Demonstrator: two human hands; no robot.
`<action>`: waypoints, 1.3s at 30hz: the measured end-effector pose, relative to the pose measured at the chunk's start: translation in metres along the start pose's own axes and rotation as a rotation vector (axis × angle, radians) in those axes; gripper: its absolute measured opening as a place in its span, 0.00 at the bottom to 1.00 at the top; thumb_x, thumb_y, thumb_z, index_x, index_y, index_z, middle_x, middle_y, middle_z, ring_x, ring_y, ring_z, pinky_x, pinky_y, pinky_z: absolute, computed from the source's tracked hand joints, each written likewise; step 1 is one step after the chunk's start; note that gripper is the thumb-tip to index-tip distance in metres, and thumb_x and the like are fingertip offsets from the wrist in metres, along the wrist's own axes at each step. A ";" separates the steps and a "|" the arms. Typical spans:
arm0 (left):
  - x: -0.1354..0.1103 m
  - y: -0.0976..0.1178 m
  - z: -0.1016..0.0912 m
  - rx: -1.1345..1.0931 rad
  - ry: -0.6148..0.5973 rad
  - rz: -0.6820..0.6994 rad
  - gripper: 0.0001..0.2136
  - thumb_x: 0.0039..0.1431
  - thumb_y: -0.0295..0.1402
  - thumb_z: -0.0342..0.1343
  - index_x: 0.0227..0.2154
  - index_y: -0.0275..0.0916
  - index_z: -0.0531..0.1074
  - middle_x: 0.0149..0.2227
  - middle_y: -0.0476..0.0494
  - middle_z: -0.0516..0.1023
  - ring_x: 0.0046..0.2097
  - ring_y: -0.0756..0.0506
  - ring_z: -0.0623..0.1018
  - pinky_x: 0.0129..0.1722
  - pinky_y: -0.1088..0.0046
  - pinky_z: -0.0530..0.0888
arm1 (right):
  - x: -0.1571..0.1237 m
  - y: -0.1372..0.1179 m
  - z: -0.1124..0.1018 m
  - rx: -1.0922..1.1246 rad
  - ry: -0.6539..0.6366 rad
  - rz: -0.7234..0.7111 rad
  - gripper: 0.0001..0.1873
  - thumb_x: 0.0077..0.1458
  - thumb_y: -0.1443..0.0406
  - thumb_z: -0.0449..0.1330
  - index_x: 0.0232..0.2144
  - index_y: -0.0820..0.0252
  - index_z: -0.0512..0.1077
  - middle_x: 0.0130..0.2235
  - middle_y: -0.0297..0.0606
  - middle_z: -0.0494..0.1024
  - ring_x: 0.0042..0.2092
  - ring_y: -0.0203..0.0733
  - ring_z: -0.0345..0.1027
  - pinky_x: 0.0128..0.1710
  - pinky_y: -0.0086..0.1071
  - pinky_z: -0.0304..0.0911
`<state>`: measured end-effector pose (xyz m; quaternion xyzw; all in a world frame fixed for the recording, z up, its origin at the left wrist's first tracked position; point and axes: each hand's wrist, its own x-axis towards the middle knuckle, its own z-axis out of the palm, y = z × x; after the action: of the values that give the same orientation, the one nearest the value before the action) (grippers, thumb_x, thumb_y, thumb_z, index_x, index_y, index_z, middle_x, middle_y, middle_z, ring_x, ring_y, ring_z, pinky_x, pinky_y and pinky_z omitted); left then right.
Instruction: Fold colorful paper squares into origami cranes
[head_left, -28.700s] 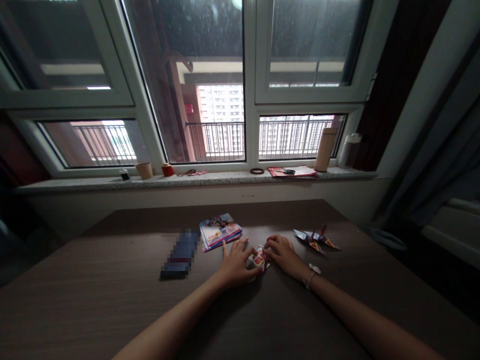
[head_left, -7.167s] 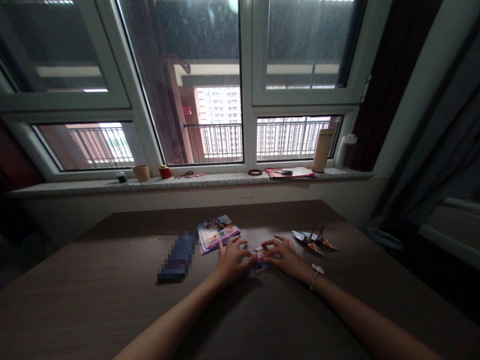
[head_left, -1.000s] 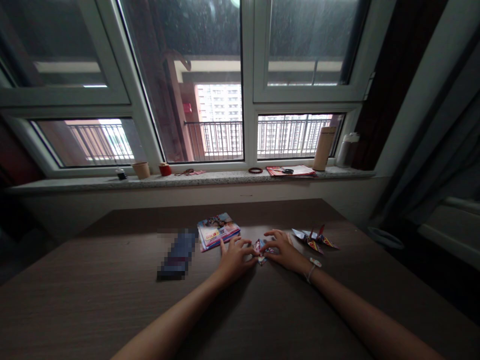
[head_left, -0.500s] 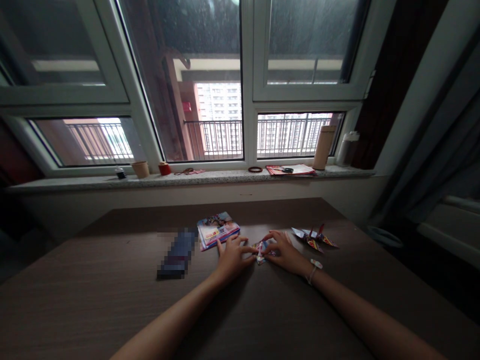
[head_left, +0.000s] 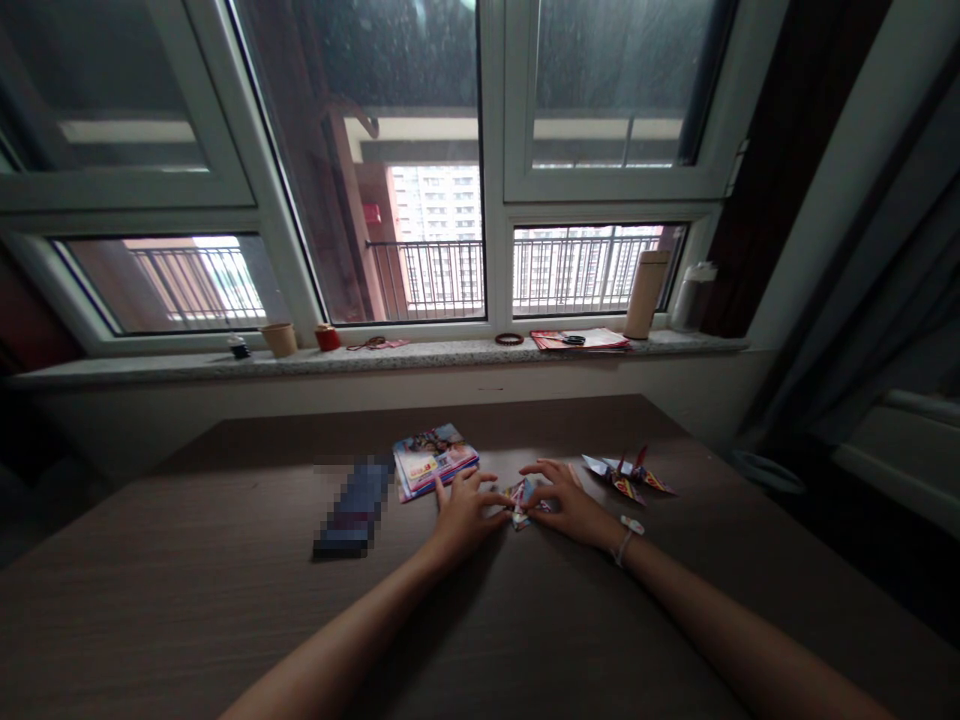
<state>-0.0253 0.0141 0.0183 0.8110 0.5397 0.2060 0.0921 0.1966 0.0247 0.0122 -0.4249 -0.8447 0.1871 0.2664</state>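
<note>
A small folded piece of colourful paper lies on the brown wooden table. My left hand pinches its left side with curled fingers. My right hand presses on its right side, fingers bent over it. A white band sits on my right wrist. Finished folded paper cranes rest just right of my right hand.
A stack of printed paper sheets lies behind my left hand, with a blurred dark flat object to its left. The stone windowsill carries small cups, a bracelet, red papers with scissors and a tall tan flask.
Over the past second both hands stayed on the small paper piece with only slight finger shifts. Compared with 28 s ago the piece is folded smaller.
</note>
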 end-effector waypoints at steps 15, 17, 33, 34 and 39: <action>-0.002 0.002 -0.001 0.000 0.027 -0.054 0.07 0.56 0.41 0.60 0.37 0.59 0.80 0.56 0.50 0.70 0.61 0.33 0.60 0.58 0.33 0.39 | -0.004 -0.012 -0.002 -0.061 0.004 -0.003 0.08 0.57 0.57 0.60 0.39 0.43 0.78 0.45 0.36 0.73 0.59 0.51 0.53 0.64 0.60 0.27; -0.002 0.002 -0.001 0.000 0.012 -0.069 0.07 0.55 0.43 0.60 0.37 0.60 0.79 0.56 0.50 0.70 0.61 0.33 0.59 0.58 0.32 0.39 | -0.003 -0.010 -0.002 -0.056 -0.007 -0.003 0.08 0.57 0.57 0.61 0.39 0.42 0.78 0.45 0.36 0.73 0.60 0.52 0.53 0.63 0.61 0.26; 0.000 0.001 -0.002 0.000 -0.019 -0.090 0.06 0.56 0.43 0.60 0.36 0.60 0.79 0.58 0.52 0.69 0.62 0.31 0.58 0.56 0.29 0.37 | -0.003 -0.006 0.001 -0.029 0.008 0.006 0.07 0.55 0.56 0.63 0.38 0.41 0.79 0.44 0.36 0.74 0.61 0.53 0.52 0.63 0.62 0.25; 0.000 0.001 -0.002 0.002 -0.016 -0.087 0.06 0.56 0.43 0.60 0.36 0.60 0.79 0.58 0.52 0.69 0.62 0.31 0.58 0.55 0.28 0.36 | -0.003 -0.006 0.001 -0.028 0.009 0.012 0.07 0.55 0.56 0.63 0.38 0.41 0.79 0.44 0.36 0.74 0.61 0.53 0.52 0.63 0.62 0.25; 0.000 -0.002 0.001 0.005 -0.004 -0.071 0.06 0.56 0.43 0.60 0.35 0.59 0.80 0.58 0.52 0.70 0.62 0.31 0.58 0.55 0.27 0.35 | -0.003 -0.006 0.001 -0.027 0.009 0.019 0.07 0.55 0.57 0.63 0.38 0.41 0.79 0.44 0.36 0.74 0.62 0.53 0.52 0.63 0.62 0.25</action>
<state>-0.0264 0.0147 0.0172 0.7919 0.5686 0.1997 0.0983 0.1936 0.0183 0.0137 -0.4372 -0.8420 0.1761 0.2625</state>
